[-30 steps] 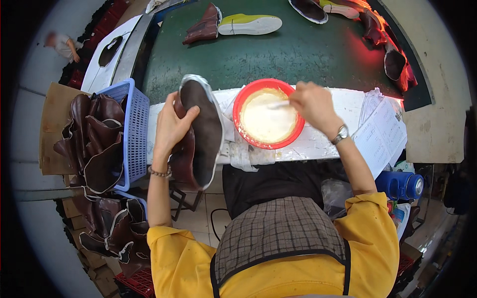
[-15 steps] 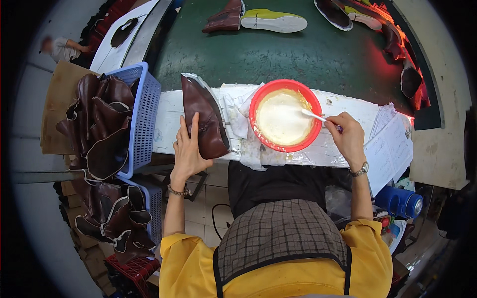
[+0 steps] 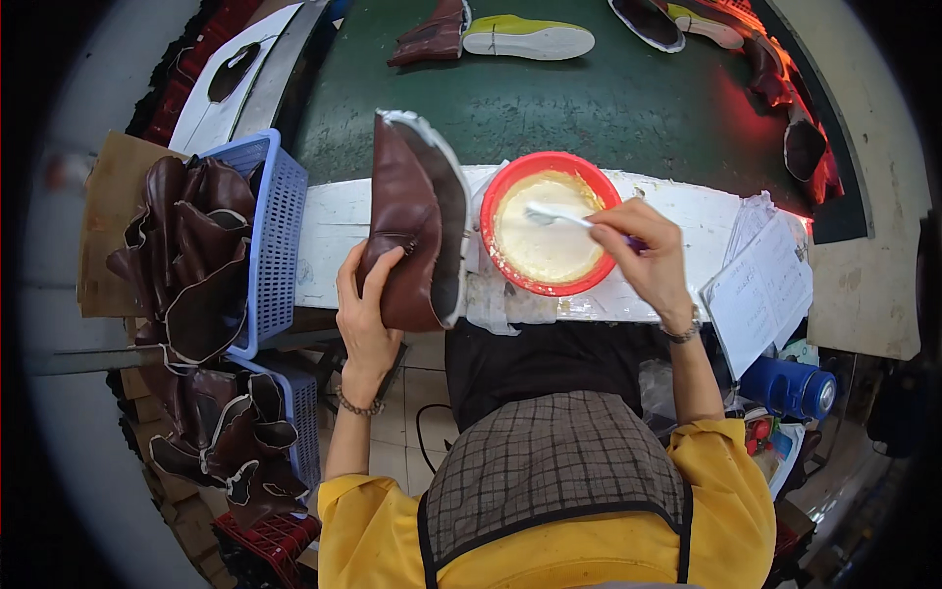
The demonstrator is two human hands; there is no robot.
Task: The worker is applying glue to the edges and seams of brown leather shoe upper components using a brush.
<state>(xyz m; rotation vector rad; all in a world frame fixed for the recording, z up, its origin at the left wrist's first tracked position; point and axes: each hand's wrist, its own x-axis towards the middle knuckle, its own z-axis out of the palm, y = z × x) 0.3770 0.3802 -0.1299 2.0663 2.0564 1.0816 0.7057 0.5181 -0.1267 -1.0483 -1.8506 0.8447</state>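
My left hand [image 3: 367,309] is closed on the lower end of a dark brown leather boot upper [image 3: 400,206], thumb on the near face. The upper stands tilted up, its pale raw edge and dark lining facing right. In my right hand [image 3: 648,257] is a slim white brush with a purple end [image 3: 567,215], which looks like a toothbrush. Its head dips into the cream-coloured paste [image 3: 530,245], probably glue, inside a red plastic bowl [image 3: 492,257]. The bowl rests on the white-covered near edge of the bench, right of the upper.
Blue baskets [image 3: 272,236] heaped with brown uppers [image 3: 201,260] stand at my left. Across the green bench top [image 3: 549,108] lie a yellow-green shoe form with a white sole [image 3: 530,39] and more uppers, by a red-glowing strip. Papers [image 3: 760,285] and a blue bottle [image 3: 790,388] are at right.
My left hand has raised and turned the upper, so its lining shows more. My right hand has moved left over the bowl, carrying the brush head further into the paste.
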